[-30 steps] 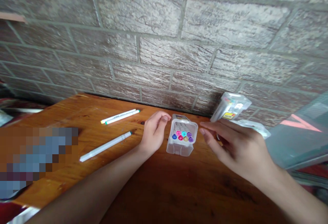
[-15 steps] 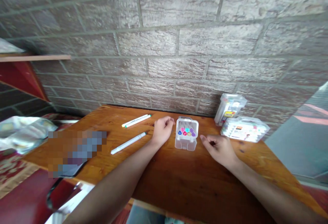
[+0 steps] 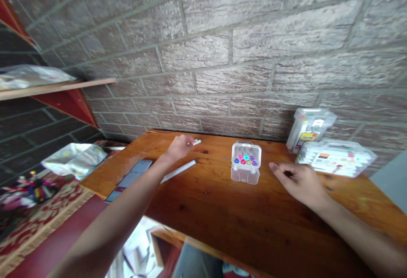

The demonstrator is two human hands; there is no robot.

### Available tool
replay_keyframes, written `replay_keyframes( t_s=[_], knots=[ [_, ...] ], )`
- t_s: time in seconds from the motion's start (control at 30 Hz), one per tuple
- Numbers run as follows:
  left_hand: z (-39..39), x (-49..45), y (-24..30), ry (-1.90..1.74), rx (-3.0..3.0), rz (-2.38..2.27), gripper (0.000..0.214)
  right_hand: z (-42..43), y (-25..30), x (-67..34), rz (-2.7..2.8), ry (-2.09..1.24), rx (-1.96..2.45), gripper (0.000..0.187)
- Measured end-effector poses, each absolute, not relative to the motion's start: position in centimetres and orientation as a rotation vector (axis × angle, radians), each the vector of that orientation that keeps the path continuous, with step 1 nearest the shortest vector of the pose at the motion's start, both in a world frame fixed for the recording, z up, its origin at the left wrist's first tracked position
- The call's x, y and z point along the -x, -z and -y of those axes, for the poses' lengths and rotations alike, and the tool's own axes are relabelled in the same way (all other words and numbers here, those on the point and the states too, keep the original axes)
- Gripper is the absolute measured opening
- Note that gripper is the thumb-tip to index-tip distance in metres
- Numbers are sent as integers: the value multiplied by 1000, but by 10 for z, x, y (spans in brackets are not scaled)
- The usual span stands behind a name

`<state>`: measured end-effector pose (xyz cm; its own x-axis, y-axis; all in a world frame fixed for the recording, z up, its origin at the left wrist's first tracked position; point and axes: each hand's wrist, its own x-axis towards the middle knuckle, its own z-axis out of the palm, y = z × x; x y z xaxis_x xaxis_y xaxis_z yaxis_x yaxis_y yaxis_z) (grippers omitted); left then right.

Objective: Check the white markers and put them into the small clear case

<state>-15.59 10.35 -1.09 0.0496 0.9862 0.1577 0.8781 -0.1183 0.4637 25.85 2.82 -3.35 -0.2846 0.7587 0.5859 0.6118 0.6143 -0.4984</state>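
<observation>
My left hand point(image 3: 180, 147) reaches over the left half of the wooden table, its fingers closed around a white marker point(image 3: 197, 142) whose green-tipped end sticks out to the right. The hand hides the rest of that area. Nearer to me lies another white marker point(image 3: 178, 172), partly behind my left forearm. A clear plastic case point(image 3: 244, 175) stands open in the middle, with several markers showing colourful round ends point(image 3: 243, 159). Just right of it my right hand point(image 3: 299, 182) rests on the table, fingers curled in, nothing visible in them.
Two clear marker cases stand at the back right, one upright point(image 3: 308, 131) and one lower and wider point(image 3: 337, 159). A phone point(image 3: 130, 180) lies at the left of the table point(image 3: 216, 214). A brick wall point(image 3: 216, 78) rises behind; a shelf point(image 3: 95, 82) juts out at left.
My left hand has moved left, from beside the open case to the white markers, and closed on one. The view has swung left. My right hand keeps its place.
</observation>
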Motion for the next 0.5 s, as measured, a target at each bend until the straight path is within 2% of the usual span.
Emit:
replay_keyframes(
  t_s=[0.2, 0.5],
  knots=[
    [-100, 198, 23, -406, -2146, -1975, 37, -29, 37, -261, 1998, -230, 1052, 56],
    [-109, 201, 24, -320, -2177, -2005, 36, -29, 39, -262, 2017, -225, 1049, 54]
  ],
)
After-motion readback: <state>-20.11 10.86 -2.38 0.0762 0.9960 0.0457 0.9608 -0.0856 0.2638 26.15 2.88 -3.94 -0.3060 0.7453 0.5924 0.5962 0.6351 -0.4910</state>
